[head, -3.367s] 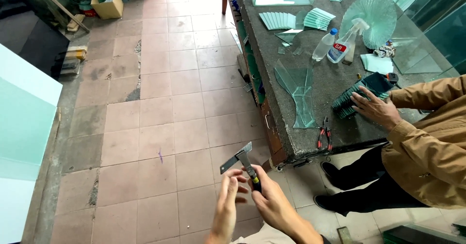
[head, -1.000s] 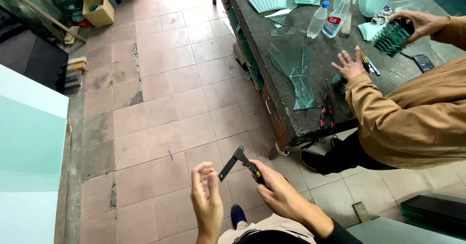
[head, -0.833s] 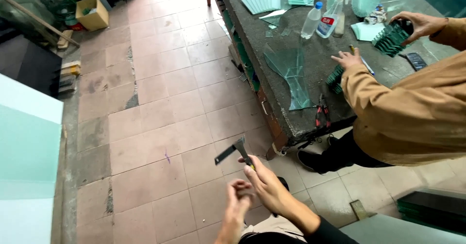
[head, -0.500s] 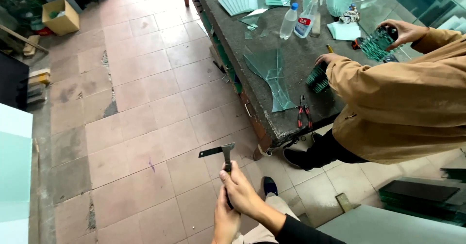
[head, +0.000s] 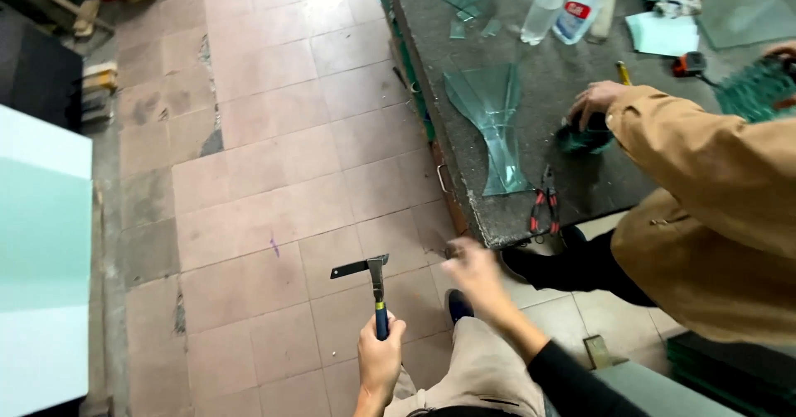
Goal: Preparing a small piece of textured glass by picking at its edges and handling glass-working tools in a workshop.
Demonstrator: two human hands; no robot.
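Observation:
My left hand (head: 379,361) grips the blue and yellow handle of a small pick hammer (head: 371,278), held upright over the tiled floor with its dark metal head pointing left. My right hand (head: 477,273) is blurred, empty and stretched out toward the near corner of the dark worktable (head: 497,228). It is apart from the hammer. Red-handled pliers (head: 544,210) lie on the table near that corner, beside a curved piece of clear glass (head: 495,117).
A person in a tan jacket (head: 713,201) stands at the table on the right, one hand (head: 594,100) on a green stack of glass pieces. Bottles (head: 549,7) stand further back. A large pale glass sheet (head: 41,243) is at the left.
Both hands were together on the hammer. Now the right hand has let go and moved up toward the table corner, and the left hand alone holds the handle.

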